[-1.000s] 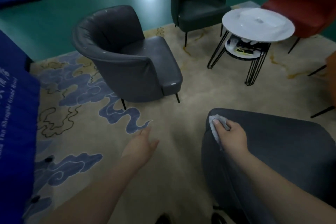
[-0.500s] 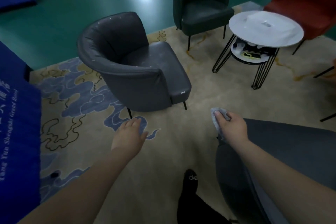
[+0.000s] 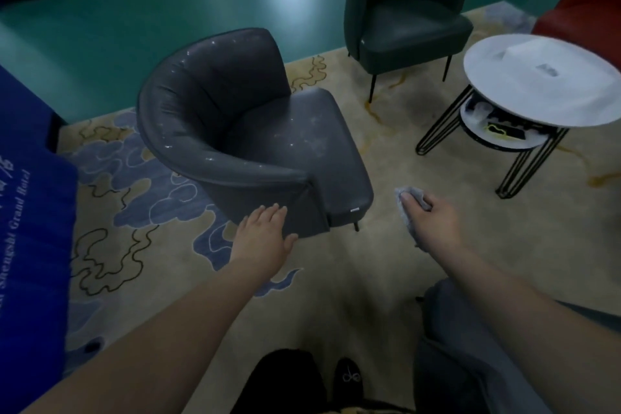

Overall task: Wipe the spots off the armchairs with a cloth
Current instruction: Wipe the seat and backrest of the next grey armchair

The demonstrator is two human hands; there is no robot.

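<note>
A dark grey armchair (image 3: 242,131) stands on the carpet ahead, with white spots speckled over its backrest, armrest and seat. My left hand (image 3: 265,232) reaches out flat with straight fingers toward the chair's near outer side. My right hand (image 3: 433,222) hovers to the right of the chair's front corner and grips a crumpled grey cloth (image 3: 408,200). Part of another grey armchair (image 3: 447,339) shows at the lower right under my right forearm.
A dark green chair (image 3: 406,7) stands at the back, a red chair (image 3: 584,7) at the far right. A round white side table (image 3: 544,84) on black wire legs stands right of the spotted chair. Blue fabric (image 3: 30,245) hangs along the left edge. My black shoe (image 3: 349,380) is below.
I have stepped away from the near grey armchair toward the spotted one. My right hand lifted the cloth off the near chair, and my left hand reached forward to the spotted chair's side.
</note>
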